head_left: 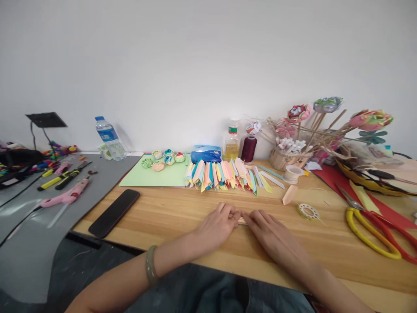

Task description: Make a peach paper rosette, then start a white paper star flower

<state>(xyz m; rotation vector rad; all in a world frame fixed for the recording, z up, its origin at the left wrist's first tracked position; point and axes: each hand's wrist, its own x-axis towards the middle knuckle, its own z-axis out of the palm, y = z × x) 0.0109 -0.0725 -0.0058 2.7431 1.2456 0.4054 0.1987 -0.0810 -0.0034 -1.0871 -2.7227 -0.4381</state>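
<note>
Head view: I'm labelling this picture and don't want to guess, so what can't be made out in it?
All in the head view:
- Small paper piece: mostly hidden by the fingers of the left hand and right hand; its full shape can't be told.
- Scissors: red handle cut off by the right edge.
- Water bottle: label print too small and blurred to read.
- Phone: screen dark, so nothing readable.

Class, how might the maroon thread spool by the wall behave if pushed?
The maroon thread spool would probably tip if nudged near the top, as it stands upright and looks taller than wide. Once on its side, it may roll, since its body looks round.
</note>
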